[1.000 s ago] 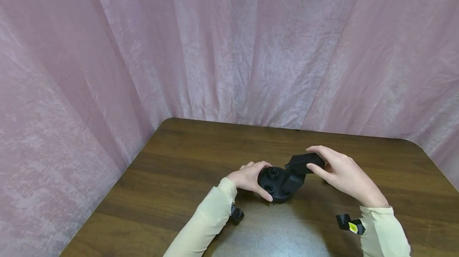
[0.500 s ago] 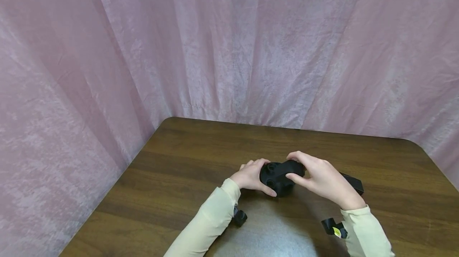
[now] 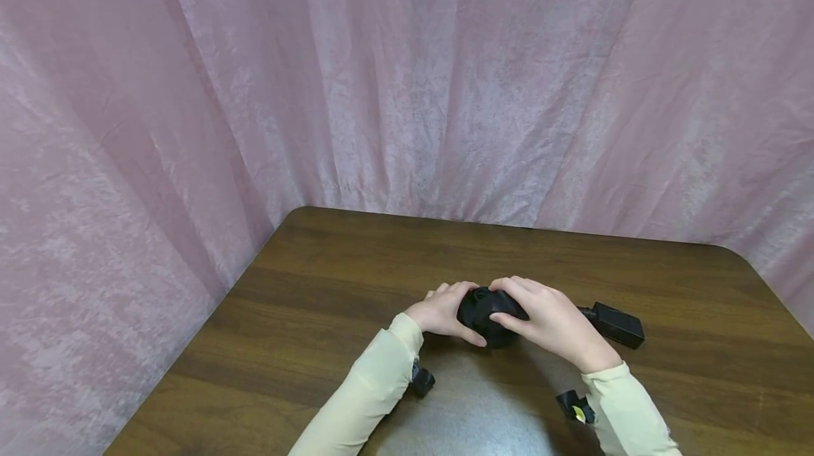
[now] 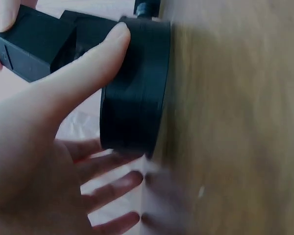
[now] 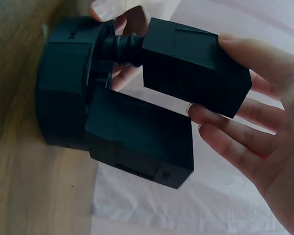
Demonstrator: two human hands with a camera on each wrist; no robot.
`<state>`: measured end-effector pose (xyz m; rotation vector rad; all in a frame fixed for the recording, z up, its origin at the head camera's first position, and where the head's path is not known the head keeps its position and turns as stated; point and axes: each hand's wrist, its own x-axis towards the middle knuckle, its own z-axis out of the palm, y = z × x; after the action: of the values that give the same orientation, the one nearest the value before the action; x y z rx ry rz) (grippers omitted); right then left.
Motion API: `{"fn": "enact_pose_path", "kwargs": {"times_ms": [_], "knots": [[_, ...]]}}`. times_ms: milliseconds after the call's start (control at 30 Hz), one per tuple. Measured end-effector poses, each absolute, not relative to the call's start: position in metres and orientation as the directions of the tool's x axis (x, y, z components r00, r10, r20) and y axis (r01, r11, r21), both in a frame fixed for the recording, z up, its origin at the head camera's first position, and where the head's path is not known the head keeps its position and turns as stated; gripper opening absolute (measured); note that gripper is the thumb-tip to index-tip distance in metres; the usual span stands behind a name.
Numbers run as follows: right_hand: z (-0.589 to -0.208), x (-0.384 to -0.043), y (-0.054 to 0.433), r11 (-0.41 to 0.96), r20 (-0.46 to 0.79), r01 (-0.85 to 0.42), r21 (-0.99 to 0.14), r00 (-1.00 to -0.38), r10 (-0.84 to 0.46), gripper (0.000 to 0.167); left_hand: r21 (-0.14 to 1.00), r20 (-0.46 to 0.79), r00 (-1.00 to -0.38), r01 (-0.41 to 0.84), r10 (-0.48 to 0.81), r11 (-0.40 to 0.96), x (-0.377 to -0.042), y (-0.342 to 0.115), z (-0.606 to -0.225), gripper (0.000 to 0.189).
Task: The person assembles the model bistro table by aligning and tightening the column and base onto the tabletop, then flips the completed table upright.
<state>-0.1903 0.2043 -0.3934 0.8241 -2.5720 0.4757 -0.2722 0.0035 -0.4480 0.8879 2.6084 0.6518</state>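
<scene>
Left hand (image 3: 441, 314) grips round base (image 5: 63, 93) between hands; right hand (image 3: 550, 318) pinches block (image 5: 196, 63), long axis roughly upright, threaded end (image 5: 122, 49) base-side.

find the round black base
In the head view, the round black base is low and right of centre, between the left hand, which grips it, and the right hand, which holds a black block.

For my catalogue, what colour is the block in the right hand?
Black block; right wrist view.
</scene>
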Motion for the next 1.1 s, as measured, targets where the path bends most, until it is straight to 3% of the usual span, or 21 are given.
{"fn": "enact_pose_path", "kwargs": {"times_ms": [367,567,667,867,1100], "knots": [[-0.395,-0.187,0.206,0.778,0.391,-0.613,-0.133,-0.754,-0.527,0.035,0.575,-0.155,-0.690,0.519,0.707,0.633,-0.278,-0.003,-0.442,0.078],[-0.380,-0.180,0.219,0.782,0.201,-0.573,-0.247,-0.819,-0.537,0.043,0.570,-0.171,-0.676,0.526,0.717,0.631,-0.279,-0.004,-0.440,0.062],[-0.372,-0.177,0.226,0.774,0.136,-0.588,-0.235,-0.808,-0.573,0.050,0.560,-0.174,-0.672,0.534,0.720,0.634,-0.281,-0.004,-0.440,0.059],[-0.367,-0.177,0.233,0.749,0.160,-0.637,-0.185,-0.771,-0.616,0.041,0.559,-0.152,-0.664,0.553,0.732,0.618,-0.283,-0.006,-0.443,0.055],[-0.370,-0.178,0.232,0.751,0.185,-0.623,-0.219,-0.782,-0.595,0.032,0.591,-0.104,-0.658,0.563,0.746,0.578,-0.284,-0.006,-0.446,0.046]]}}
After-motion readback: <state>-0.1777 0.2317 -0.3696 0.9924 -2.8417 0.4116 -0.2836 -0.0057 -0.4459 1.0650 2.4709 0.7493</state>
